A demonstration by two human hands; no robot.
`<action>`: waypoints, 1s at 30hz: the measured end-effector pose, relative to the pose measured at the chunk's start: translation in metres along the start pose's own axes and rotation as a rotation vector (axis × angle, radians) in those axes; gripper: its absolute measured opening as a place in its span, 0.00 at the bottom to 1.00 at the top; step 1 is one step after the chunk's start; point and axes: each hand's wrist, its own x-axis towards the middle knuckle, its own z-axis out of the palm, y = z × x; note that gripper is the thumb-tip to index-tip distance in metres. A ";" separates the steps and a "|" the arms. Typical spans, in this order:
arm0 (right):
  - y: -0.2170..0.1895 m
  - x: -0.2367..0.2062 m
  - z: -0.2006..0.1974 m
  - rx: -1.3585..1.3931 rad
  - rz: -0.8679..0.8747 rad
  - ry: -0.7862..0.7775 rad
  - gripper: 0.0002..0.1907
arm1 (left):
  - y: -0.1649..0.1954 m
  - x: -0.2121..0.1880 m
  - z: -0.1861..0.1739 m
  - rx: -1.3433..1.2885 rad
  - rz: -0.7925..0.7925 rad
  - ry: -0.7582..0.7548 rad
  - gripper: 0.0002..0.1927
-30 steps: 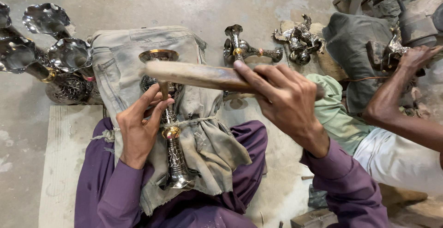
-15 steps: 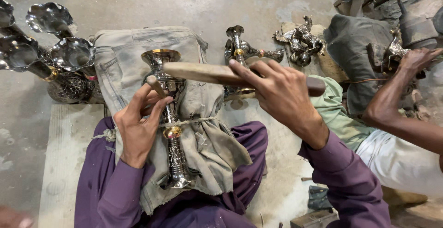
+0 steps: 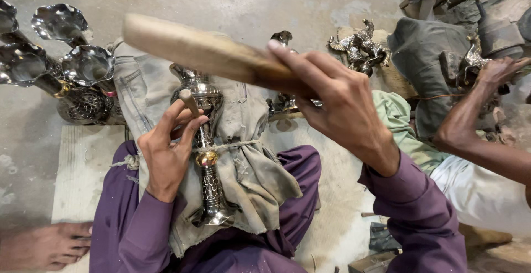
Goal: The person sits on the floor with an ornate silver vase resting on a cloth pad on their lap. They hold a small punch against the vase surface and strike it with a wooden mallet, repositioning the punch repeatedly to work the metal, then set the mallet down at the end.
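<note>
Right hand (image 3: 337,104) clamped on one wooden mallet (image 3: 210,52); left hand (image 3: 166,154) on one punch (image 3: 189,100).

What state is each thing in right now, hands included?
Right hand: closed around the wooden mallet, raised.
Left hand: pinching a small punch against the metal vase.
Metal vase: lying on a cloth, tied with cord.
Flared metal cups: standing on the floor.

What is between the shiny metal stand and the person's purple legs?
A grey worn cloth lies under the metal stand, tied round with string, covering the person's purple lap. The left hand rests there too, in the head view.
</note>
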 end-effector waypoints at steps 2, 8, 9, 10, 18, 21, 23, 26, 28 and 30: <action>-0.004 0.002 0.000 -0.304 -0.129 0.030 0.31 | 0.001 0.000 0.000 0.019 0.006 0.014 0.22; -0.008 0.002 0.001 -0.321 -0.131 0.030 0.31 | 0.001 -0.001 0.001 0.029 -0.008 0.032 0.22; -0.008 0.002 0.002 -0.451 -0.187 0.017 0.30 | 0.000 -0.002 0.000 0.048 -0.013 0.030 0.22; -0.007 0.003 0.003 -0.393 -0.162 0.041 0.29 | 0.000 -0.002 0.000 0.067 -0.017 0.027 0.22; -0.002 -0.011 0.006 -0.398 -0.100 0.014 0.31 | -0.003 -0.002 -0.001 0.034 0.021 -0.011 0.21; 0.005 -0.026 0.017 -0.134 0.022 0.117 0.30 | -0.001 -0.003 -0.002 0.007 0.114 0.047 0.18; -0.001 -0.047 0.032 0.371 0.194 0.169 0.28 | 0.002 -0.009 -0.006 -0.010 0.110 0.087 0.17; -0.027 -0.084 0.069 1.013 0.308 0.219 0.22 | 0.009 -0.020 -0.013 -0.035 -0.004 0.112 0.18; -0.052 -0.098 0.108 1.359 0.275 0.246 0.16 | 0.014 -0.028 -0.019 -0.021 -0.108 0.125 0.17; -0.074 -0.106 0.139 1.494 0.402 0.062 0.12 | 0.023 -0.043 -0.019 -0.175 -0.299 0.160 0.18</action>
